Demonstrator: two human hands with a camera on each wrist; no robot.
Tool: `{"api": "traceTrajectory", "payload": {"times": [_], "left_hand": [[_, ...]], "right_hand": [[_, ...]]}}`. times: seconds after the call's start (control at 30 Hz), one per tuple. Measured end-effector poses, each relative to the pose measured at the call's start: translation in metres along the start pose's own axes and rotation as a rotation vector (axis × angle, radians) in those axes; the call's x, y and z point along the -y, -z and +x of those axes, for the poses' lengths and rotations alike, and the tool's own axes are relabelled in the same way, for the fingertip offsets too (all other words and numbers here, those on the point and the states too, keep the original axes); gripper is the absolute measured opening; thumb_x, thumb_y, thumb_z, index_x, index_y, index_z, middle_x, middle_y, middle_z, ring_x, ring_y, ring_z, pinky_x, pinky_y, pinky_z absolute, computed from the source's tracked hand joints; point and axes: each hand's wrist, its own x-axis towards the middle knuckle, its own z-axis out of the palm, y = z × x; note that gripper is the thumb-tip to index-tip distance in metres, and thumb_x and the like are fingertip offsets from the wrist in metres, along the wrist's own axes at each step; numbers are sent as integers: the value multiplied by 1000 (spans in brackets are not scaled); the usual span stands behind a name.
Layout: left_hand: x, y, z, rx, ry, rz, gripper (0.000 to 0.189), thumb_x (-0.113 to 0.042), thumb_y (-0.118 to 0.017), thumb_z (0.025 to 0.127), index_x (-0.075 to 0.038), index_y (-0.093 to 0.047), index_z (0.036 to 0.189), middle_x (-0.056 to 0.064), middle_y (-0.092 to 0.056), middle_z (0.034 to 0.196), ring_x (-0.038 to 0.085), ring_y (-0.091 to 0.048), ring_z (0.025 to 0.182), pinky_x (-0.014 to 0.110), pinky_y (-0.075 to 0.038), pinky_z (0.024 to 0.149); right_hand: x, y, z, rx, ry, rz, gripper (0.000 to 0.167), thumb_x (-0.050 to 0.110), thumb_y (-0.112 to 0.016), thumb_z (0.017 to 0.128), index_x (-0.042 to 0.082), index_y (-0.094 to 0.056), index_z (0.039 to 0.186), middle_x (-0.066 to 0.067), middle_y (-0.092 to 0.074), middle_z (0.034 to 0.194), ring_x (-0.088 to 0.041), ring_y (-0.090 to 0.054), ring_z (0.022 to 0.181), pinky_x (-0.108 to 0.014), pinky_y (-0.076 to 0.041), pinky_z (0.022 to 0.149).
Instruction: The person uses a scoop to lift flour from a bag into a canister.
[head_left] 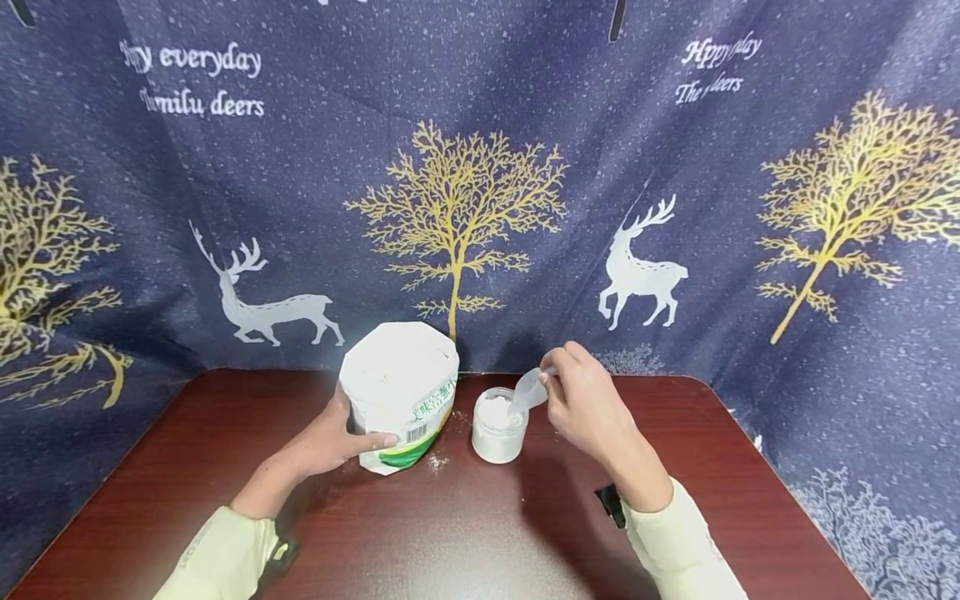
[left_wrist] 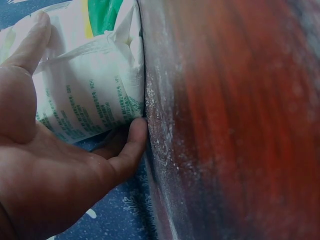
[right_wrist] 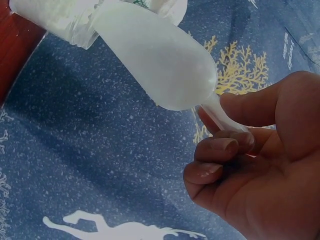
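My left hand [head_left: 327,440] holds the side of a white bag of flour-like powder [head_left: 399,367], its thumb across the printed front. Green lettering and a green and yellow band mark the bag [left_wrist: 82,95], which stands on the table with its top open. To the right is a clear glass jar [head_left: 498,447], filled with white powder nearly to the rim. My right hand [head_left: 588,408] pinches the short handle of a translucent plastic scoop [right_wrist: 157,60] between thumb and fingers. The scoop tilts down to the left, its tip at the powder in the jar's mouth.
Spilled white powder [head_left: 437,462] dusts the reddish-brown table [head_left: 450,533] between bag and jar. A dark blue cloth [head_left: 480,75] with deer and golden trees hangs right behind the table's back edge.
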Motion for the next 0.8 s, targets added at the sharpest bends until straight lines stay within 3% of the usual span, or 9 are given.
{"api": "traceTrajectory", "payload": {"times": [0.4,0.8], "left_hand": [[2,-1,0,-7,-3,1,124,-27,-95,81,-18,-5,165,17,-35,158,35,-34,148,66,-19,121],[1,0,0,-4,5,7,125,-28,-95,81,-20,-3,165,16,-35,159,34,-33,148,67,-18,121]], "right_hand": [[0,5,1,4,-31,0,4,0,-69,94,-1,-70,98,-8,-60,89,-22,-56,76,-39,-49,70],[2,10,4,-57,-26,44,4,0,-70,94,0,-71,98,-7,-59,87,-20,-52,75,-37,-47,69]]}}
